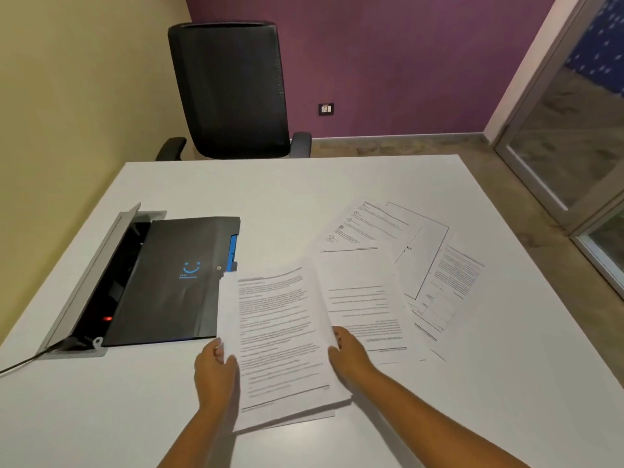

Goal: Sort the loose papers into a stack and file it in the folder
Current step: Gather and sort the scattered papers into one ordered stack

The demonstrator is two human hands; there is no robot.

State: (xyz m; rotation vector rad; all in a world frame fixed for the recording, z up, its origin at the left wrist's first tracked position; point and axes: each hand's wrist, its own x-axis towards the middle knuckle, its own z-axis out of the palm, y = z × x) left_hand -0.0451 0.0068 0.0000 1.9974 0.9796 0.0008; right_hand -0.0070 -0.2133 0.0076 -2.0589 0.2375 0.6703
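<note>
A stack of printed papers (280, 339) is lifted off the white table (236, 190) in front of me. My left hand (214, 369) grips its left edge, fingers curled round the sheets. My right hand (347, 352) holds the right edge, fingers tucked under. Several loose papers (398, 265) lie fanned out on the table to the right. A closed black folder (172, 282) with a blue smiley logo and a blue tab lies to the left, its corner partly hidden behind the stack.
An open cable hatch (98, 282) in the table sits under the folder's left side, with a cable (20, 364) running off to the left. A black office chair (233, 89) stands behind the table. A glass door (574, 130) is at the right.
</note>
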